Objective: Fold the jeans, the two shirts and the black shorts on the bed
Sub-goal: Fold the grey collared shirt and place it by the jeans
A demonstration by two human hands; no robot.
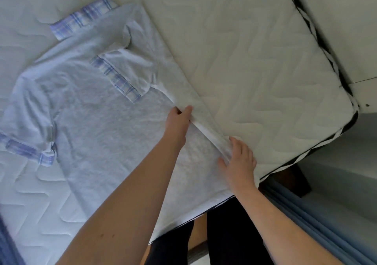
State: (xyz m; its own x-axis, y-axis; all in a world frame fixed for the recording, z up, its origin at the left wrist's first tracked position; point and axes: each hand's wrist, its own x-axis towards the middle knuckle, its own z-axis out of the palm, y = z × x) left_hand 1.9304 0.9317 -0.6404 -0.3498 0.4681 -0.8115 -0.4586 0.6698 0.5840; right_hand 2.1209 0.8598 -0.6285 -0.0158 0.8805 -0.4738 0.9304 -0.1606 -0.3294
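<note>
Pale grey shirt [98,109] flat on bed [255,60], one side folded in, left hand [178,122] pinching the fold, right hand [238,160] at its four o'clock, fingers straight, pressing the fold

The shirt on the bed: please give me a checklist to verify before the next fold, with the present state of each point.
1. Shirt lies flat on the mattress: ok.
2. Right side panel is folded over along a straight edge: ok.
3. Left hand is on the folded edge: ok.
4. Right hand is on the same edge, nearer the hem: ok.
5. Plaid-cuffed sleeve on the other side is folded in: not ok, it lies spread out.
6. Hem fully on the mattress: cannot tell, the arms cover it.
</note>
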